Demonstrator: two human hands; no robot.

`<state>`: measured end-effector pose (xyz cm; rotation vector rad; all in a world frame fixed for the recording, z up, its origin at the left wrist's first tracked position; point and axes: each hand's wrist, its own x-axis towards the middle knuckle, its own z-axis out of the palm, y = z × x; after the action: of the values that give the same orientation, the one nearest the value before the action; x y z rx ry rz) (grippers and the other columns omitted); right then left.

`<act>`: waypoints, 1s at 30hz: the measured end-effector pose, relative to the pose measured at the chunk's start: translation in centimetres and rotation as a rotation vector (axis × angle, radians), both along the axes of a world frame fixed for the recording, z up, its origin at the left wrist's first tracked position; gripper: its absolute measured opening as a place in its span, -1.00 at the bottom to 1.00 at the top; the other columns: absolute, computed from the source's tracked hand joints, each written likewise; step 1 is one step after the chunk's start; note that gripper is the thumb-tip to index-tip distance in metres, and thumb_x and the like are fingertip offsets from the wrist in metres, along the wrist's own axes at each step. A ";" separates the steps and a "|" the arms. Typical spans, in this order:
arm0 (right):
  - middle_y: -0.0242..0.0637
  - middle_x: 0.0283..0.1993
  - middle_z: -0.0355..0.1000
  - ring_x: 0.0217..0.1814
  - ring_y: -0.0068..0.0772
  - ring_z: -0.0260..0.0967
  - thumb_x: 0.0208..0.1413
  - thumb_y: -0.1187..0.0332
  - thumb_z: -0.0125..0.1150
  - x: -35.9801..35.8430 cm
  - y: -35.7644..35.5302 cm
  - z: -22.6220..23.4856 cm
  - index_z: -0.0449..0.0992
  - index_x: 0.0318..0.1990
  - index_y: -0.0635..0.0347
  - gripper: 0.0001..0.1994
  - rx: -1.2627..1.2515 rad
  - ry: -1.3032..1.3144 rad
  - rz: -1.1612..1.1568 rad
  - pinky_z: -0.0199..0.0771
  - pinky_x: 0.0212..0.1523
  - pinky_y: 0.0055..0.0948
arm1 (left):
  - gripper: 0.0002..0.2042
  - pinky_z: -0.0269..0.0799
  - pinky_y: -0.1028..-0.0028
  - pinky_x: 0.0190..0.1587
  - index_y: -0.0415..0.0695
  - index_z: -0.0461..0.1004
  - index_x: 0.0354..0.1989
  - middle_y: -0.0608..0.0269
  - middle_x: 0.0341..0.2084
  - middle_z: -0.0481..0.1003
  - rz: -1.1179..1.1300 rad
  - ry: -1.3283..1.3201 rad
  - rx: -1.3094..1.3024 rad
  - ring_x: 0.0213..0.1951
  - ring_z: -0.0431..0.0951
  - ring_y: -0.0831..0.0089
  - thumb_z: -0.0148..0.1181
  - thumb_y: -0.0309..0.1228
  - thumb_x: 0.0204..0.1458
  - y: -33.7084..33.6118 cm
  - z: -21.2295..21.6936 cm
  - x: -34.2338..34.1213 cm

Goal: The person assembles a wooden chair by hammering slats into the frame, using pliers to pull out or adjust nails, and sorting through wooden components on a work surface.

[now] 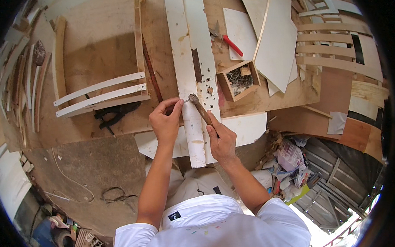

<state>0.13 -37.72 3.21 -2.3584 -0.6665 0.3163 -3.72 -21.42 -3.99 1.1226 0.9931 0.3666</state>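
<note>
My right hand (pixel 223 141) is wrapped round the wooden handle of a hammer (pixel 201 110). The hammer's dark head lies over a long white-painted board (pixel 192 134), close to my left fingertips. Between thumb and forefinger, my left hand (pixel 166 117) pinches a thin metal piece that looks like a nail (pixel 186 100), which points toward the hammer head. Beside this narrow board runs a wider white strip (pixel 211 104) dotted with several dark holes. Both pieces extend away from me across the brown workbench (pixel 104 46).
Right of the boards stands a small wooden box (pixel 236 91) of nails, with red-handled pliers (pixel 232 45) beyond it. White panels (pixel 270 43) lie at the far right. A slatted wooden frame (pixel 100 94) and a black clamp (pixel 113 116) are at the left. Bagged scrap (pixel 290 157) sits on the floor.
</note>
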 end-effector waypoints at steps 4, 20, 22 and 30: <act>0.00 -0.40 0.50 -0.42 -0.07 0.49 0.36 0.32 0.19 0.1 0.0 0.2 0.48 0.32 0.17 -0.58 -0.006 0.020 -0.003 0.50 -0.31 -0.22 | -0.84 0.56 0.56 -0.20 -0.33 0.69 -0.25 0.20 -0.37 0.69 -0.012 0.058 -0.027 -0.32 0.65 0.57 0.46 -0.49 0.06 0.2 0.3 0.2; -0.05 -0.43 0.48 -0.47 -0.15 0.44 0.32 0.42 0.21 -0.1 0.4 1.6 0.48 0.32 0.20 -0.58 -0.058 0.034 0.046 0.48 -0.34 -0.27 | -0.87 0.57 0.59 -0.21 -0.33 0.69 -0.23 0.22 -0.35 0.68 -0.030 0.004 -0.013 -0.32 0.63 0.59 0.43 -0.55 0.09 0.5 -0.4 0.3; -0.05 -0.43 0.48 -0.47 -0.14 0.43 0.33 0.41 0.20 -0.3 0.5 2.0 0.47 0.32 0.19 -0.58 -0.053 0.048 0.037 0.48 -0.35 -0.26 | -0.87 0.56 0.55 -0.20 -0.32 0.70 -0.26 0.20 -0.38 0.70 0.002 -0.013 -0.040 -0.32 0.64 0.58 0.46 -0.52 0.05 0.2 -0.7 -0.2; -0.05 -0.47 0.46 -0.49 -0.14 0.41 0.34 0.40 0.19 -0.2 0.8 1.7 0.47 0.33 0.18 -0.57 -0.022 0.015 0.040 0.46 -0.36 -0.27 | -0.88 0.56 0.55 -0.19 -0.32 0.70 -0.27 0.19 -0.37 0.70 -0.020 -0.003 -0.025 -0.32 0.64 0.59 0.45 -0.55 0.05 0.6 -0.6 -0.1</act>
<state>-0.10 -36.94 4.86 -2.3632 -0.7070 0.3601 -3.84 -20.82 -4.63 1.1080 0.9809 0.3389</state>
